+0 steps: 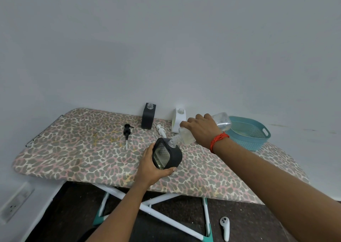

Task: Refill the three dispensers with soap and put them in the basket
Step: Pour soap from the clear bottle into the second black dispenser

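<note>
While the pour is on, I judge the job barely a third through. The leopard-print fabric-covered ironing board carries everything. The teal perforated plastic basket at its far right end holds no dispenser that I can see, so all three placements are left.

The clear plastic refill bottle is tipped neck-down in the right hand, fingers wrapped round its body. Its ribbed neck meets the open mouth of the black-sleeved square glass dispenser. That dispenser is tilted toward the bottle near the board's front edge, gripped from below and the side by the left hand. Its fill level is hard to judge.

A second black square dispenser stands uncapped by the wall, well apart from both hands. The white square dispenser, also uncapped, stands just behind the right hand. I cannot tell whether either is filled.

A black pump head and a white pump head lie loose on the board; no third one visible. Left: finish this fill, probably two more, fit pumps, load basket.
</note>
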